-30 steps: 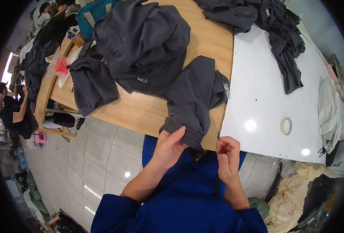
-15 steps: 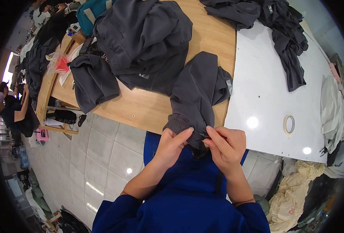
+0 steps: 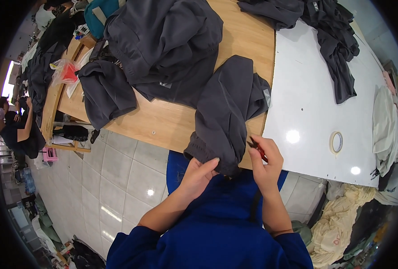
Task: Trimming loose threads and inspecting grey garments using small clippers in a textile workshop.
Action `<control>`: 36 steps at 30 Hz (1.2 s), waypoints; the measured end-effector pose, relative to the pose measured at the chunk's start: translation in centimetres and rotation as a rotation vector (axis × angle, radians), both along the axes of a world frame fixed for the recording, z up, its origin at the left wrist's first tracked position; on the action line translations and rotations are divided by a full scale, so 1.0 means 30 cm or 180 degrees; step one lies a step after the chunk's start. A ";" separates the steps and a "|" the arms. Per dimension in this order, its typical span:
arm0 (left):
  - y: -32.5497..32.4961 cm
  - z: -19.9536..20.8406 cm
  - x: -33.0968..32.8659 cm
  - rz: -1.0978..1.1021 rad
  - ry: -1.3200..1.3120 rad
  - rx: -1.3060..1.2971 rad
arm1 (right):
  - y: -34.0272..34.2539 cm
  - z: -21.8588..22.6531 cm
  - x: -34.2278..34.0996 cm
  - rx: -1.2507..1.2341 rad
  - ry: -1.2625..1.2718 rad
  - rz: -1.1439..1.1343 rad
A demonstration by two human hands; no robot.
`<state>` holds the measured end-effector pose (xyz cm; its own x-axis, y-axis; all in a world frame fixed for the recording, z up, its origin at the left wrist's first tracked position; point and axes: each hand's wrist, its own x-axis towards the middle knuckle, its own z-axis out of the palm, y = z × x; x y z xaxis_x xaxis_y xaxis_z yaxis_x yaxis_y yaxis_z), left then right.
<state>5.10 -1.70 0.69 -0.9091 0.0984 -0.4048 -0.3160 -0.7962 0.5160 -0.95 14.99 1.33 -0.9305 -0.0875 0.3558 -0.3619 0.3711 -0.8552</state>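
A dark grey garment (image 3: 228, 112) lies over the near edge of the wooden table (image 3: 163, 123), its cuffed end hanging toward me. My left hand (image 3: 199, 175) grips that hanging cuffed end from below. My right hand (image 3: 265, 163) is just right of the cuff, closed around a small red-handled tool (image 3: 258, 150) whose dark tip points at the fabric. I wear blue sleeves.
More dark grey garments (image 3: 163, 45) are piled on the wooden table and another one (image 3: 338, 49) lies across the white table (image 3: 311, 112). A tape roll (image 3: 336, 142) lies on the white table. Pale cloth (image 3: 342, 215) is heaped at the lower right. A person (image 3: 17, 130) sits at the far left.
My right hand came in to the cuff beside my left, then drew back to the right; the red-handled tool now shows in it. My left hand keeps hold of the cuff.
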 end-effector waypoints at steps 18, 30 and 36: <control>-0.076 -0.026 -0.313 -0.0005 0.1577 -0.5895 | -0.062 -0.118 0.004 -0.1146 -0.1845 0.0150; -0.012 -0.082 -0.260 0.0569 0.1863 -0.5524 | 0.009 -0.142 0.087 -0.1103 -0.1579 0.0008; 0.046 -0.080 -0.195 0.0911 0.1499 -0.3828 | 0.006 -0.041 0.063 -0.1268 -0.1184 0.0301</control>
